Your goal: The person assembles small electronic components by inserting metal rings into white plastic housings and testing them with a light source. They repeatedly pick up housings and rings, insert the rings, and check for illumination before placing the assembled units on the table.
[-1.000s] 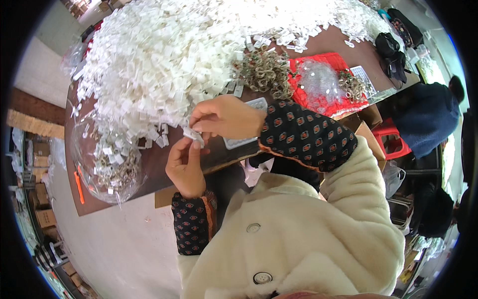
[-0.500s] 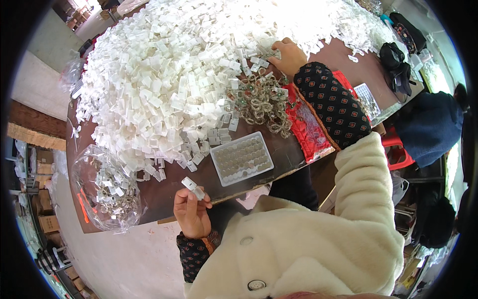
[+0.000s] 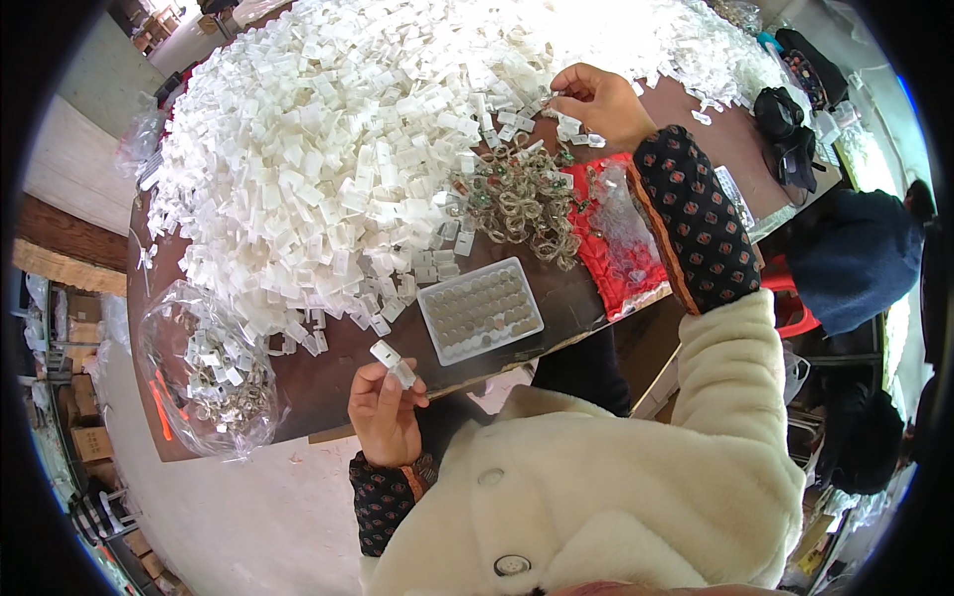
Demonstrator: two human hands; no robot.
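Note:
My left hand (image 3: 386,425), at the table's near edge, pinches a small white plastic piece (image 3: 386,352) upright between thumb and fingers. Farther off on the right, my right hand (image 3: 614,107) is bent with thumb and forefinger brought together at the edge of a large heap of similar white pieces (image 3: 328,169). What lies between those fingertips is too small to make out. A few white pieces (image 3: 569,127) show just under the right fingers. Below that hand lies a tangle of beige cord loops (image 3: 525,204) with small greenish bits.
A white tray (image 3: 484,350) of small round discs sits near the table's front edge. To its right is a red plastic packet (image 3: 618,253). A transparent bag (image 3: 214,382) of white pieces and cords lies at left. Black bags (image 3: 785,139) rest at the far right.
My right hand has drawn back slightly to the right from the heap, and its fingers now show more plainly. The left hand keeps its white piece, nearly unmoved.

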